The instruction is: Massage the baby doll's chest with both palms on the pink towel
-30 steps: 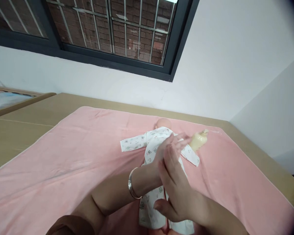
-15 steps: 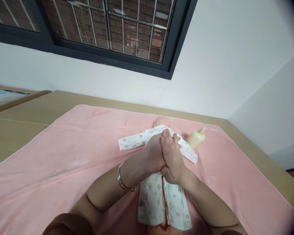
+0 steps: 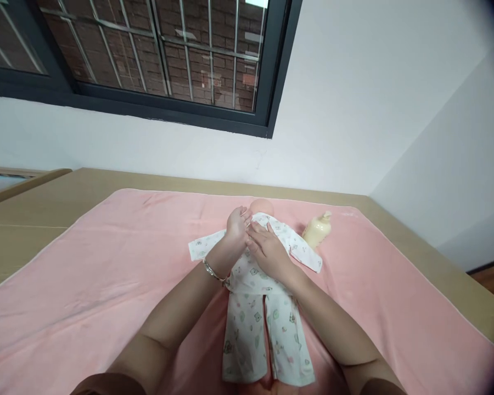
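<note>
A baby doll (image 3: 250, 323) in white printed top and trousers lies on its back, its bald head at the far end. Over its chest, my left hand (image 3: 235, 227) is turned palm up with its fingers apart and slightly bent. My right hand (image 3: 268, 249) is palm down, fingers stretched out, its fingertips touching or just beside the left palm. Neither hand holds anything. Whether the right palm rests on the doll's top, I cannot tell. Right of the doll's head is a pale yellow pump bottle (image 3: 316, 230), leaning to the right.
Under the doll spreads a pink blanket (image 3: 107, 274) over a wooden surface (image 3: 45, 219). A white wall (image 3: 329, 109) and a dark-framed window (image 3: 267, 123) with metal bars stand behind. A bangle (image 3: 212, 271) circles my left wrist.
My palms were pressed together, raised above the doll. They have come apart somewhat, and my hands are lower and farther forward, near the doll's chest. The view has shifted slightly.
</note>
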`<state>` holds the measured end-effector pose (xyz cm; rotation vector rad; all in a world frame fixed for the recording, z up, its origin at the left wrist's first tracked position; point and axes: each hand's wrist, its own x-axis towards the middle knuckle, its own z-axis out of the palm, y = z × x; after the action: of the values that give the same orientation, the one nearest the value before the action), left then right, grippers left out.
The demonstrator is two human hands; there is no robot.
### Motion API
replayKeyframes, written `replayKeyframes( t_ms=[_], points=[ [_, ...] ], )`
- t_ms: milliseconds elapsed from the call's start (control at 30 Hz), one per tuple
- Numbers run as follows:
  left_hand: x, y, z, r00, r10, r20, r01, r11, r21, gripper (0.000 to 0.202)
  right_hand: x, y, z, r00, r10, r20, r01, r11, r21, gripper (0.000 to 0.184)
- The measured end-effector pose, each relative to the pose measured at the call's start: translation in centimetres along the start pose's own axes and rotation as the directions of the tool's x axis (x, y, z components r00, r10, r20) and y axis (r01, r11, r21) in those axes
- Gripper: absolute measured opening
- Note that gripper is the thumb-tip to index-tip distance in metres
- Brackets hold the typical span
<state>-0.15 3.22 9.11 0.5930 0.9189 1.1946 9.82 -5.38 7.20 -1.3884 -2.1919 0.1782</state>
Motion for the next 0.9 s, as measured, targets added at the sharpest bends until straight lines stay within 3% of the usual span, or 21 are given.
replayKeyframes(
  t_ms=[100,200,300,400,533,667,767,833,900],
  points=[
    [1.8,-2.5,-0.2,0.986,0.147,-0.074,-0.143,0.989,0.046,0.027,0.6,2.4,0.7,0.998,0.047,0.036,-0.046,0.998,-0.044,0.054],
    [2.8,-4.4,-0.8,0.939,0.315,-0.137,-0.287,0.939,0.188,0.027,1.2,5.1,1.1,0.997,-0.008,0.077,0.012,0.999,-0.052,0.048],
    [3.2,-5.7,-1.4,0.885,0.454,-0.1,-0.402,0.856,0.324,0.024,1.6,6.8,1.3,0.997,0.027,0.066,-0.024,0.999,-0.042,0.045],
    [3.1,-6.4,-1.6,0.853,0.519,-0.057,-0.461,0.8,0.384,0.022,1.7,6.8,1.5,0.983,0.184,0.02,-0.181,0.979,-0.098,0.049],
    [2.7,-6.7,-1.6,0.834,0.551,-0.034,-0.495,0.773,0.396,0.021,0.9,4.7,1.9,0.934,0.356,-0.029,-0.351,0.899,-0.262,0.062],
    [2.3,-6.6,-1.7,0.816,0.577,0.012,-0.535,0.748,0.394,0.024,0.3,3.5,1.7,0.97,0.229,0.079,-0.195,0.933,-0.302,0.06],
    [2.1,-6.6,-1.7,0.831,0.556,0.019,-0.513,0.753,0.411,0.025,0.8,4.8,0.9,0.985,0.06,0.16,-0.028,0.98,-0.197,0.053],
    [2.0,-6.7,-1.8,0.828,0.559,0.037,-0.523,0.746,0.412,0.026,1.4,6.3,0.5,0.99,0.038,0.137,-0.023,0.994,-0.105,0.047],
    [1.9,-6.8,-1.8,0.811,0.581,0.062,-0.553,0.729,0.403,0.026,1.7,7.4,0.3,0.992,0.092,0.084,-0.088,0.995,-0.047,0.046]
  ],
)
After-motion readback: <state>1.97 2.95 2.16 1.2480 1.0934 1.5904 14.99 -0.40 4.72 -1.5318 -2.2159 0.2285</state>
